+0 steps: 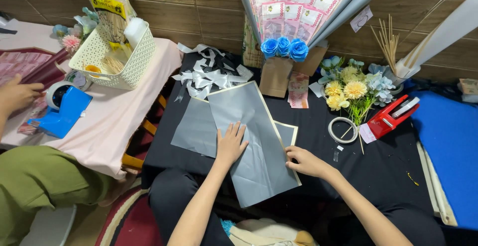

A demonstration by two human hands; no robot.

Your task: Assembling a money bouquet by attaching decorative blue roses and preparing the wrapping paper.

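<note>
A grey wrapping sheet (256, 126) with a pale gold edge lies on a black cloth-covered table (378, 166), on top of other grey sheets (194, 126). My left hand (230, 144) rests flat on the top sheet, fingers spread. My right hand (303, 161) pinches the sheet's right edge near its lower corner.
White ribbon bows (206, 76), blue paper roses (285, 48), a banknote bouquet (298, 2), artificial flowers (353, 89), a tape ring (342, 130) and a red tape dispenser (391, 117) surround the sheets. Left, another person's hand (17, 94) rests by a blue tape dispenser (64, 111) and white basket (117, 57).
</note>
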